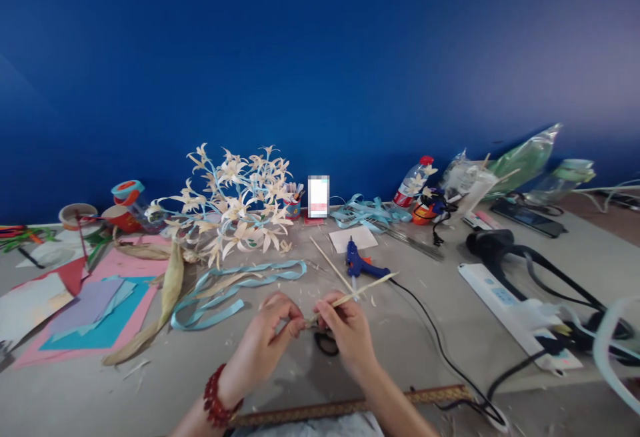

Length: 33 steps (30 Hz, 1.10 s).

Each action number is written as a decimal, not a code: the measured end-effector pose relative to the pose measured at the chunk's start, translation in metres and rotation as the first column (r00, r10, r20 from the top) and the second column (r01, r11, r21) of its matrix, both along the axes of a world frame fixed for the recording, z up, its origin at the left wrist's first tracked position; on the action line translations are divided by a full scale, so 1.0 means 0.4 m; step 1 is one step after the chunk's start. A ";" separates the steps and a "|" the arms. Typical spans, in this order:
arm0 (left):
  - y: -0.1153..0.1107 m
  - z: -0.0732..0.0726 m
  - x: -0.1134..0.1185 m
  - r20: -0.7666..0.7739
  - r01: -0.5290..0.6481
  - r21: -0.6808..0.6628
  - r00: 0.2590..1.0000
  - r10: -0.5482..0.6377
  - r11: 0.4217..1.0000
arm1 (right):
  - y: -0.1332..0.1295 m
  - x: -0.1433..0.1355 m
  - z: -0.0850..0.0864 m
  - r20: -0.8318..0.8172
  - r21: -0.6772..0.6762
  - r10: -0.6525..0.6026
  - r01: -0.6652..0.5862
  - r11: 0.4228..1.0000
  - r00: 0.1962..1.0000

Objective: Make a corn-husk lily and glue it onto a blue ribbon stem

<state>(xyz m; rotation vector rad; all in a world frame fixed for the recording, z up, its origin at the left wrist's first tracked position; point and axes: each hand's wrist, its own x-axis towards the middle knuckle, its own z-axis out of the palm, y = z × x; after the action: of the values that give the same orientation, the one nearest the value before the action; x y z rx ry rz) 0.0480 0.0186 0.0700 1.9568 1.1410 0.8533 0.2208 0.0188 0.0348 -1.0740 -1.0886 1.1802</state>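
In the head view, my left hand (275, 327) pinches the lower end of a narrow pale strip of corn husk (373, 285). My right hand (347, 330) closes on the same strip a little further along, and its free end sticks out to the upper right. Just under my fingers, a black scissor-like loop (326, 343) lies on the table, mostly hidden. Beyond my right hand rests a blue glue gun (364, 263), its nozzle pointing away from me. A thin pale stick (330, 263) lies beside it. Husk flowers on blue-wrapped stems (233, 200) stand at the back left.
Blue ribbon (215, 313) and dried husks (173, 283) lie left of my hands, by coloured paper (90, 317). At right are a white power strip (515, 313) and the glue gun's black cord (430, 330). A red-capped bottle (413, 180) stands near the blue partition (320, 77).
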 end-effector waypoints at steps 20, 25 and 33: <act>0.022 0.005 0.000 0.506 0.354 -0.591 0.862 -0.009 0.725 | 0.015 0.043 0.038 -0.178 -0.018 0.412 -0.422 0.907 0.893; 0.018 -0.001 -0.005 0.363 0.205 -0.455 0.931 -0.030 0.867 | 0.013 0.016 0.030 -0.255 -0.074 0.242 -0.268 0.960 0.936; 0.005 0.009 0.005 0.005 -0.097 0.093 0.995 0.097 0.991 | 0.001 -0.037 0.025 -0.382 -0.119 0.034 -0.085 0.989 0.924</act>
<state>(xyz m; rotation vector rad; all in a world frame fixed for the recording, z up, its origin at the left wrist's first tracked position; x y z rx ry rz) 0.0500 0.0208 0.0737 1.9886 1.2245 0.9737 0.2061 0.0191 0.0448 -0.8679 -0.7513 1.4565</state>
